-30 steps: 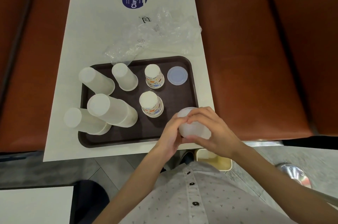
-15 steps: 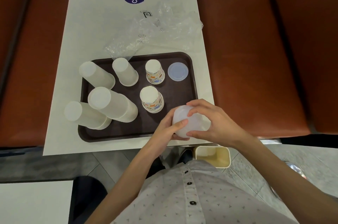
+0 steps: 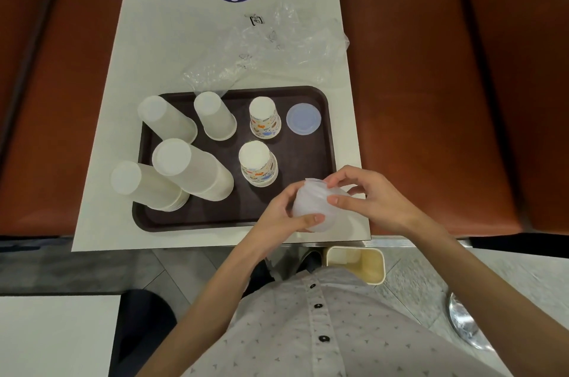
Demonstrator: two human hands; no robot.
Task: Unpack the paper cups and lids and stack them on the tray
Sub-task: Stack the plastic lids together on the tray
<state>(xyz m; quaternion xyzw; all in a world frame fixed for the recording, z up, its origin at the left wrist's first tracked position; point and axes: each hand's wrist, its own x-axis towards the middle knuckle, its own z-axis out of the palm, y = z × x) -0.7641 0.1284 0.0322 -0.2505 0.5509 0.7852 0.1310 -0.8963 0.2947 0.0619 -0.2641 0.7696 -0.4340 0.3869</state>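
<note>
Held a stack of lids point(image 3: 314, 207) in both hands, left hand point(image 3: 277, 216) and right hand point(image 3: 369, 198) curled around its sides, above the near right corner of the tray point(image 3: 234, 219). Looked light, thin, slippery; best pinched at the rims, probably.

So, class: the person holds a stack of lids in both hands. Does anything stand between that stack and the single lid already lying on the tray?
Nothing visible does. The lid stack, held by the left hand and right hand, sits over the tray near corner. Bare tray runs from there to the single lid; the printed cups stand left of that path.
</note>
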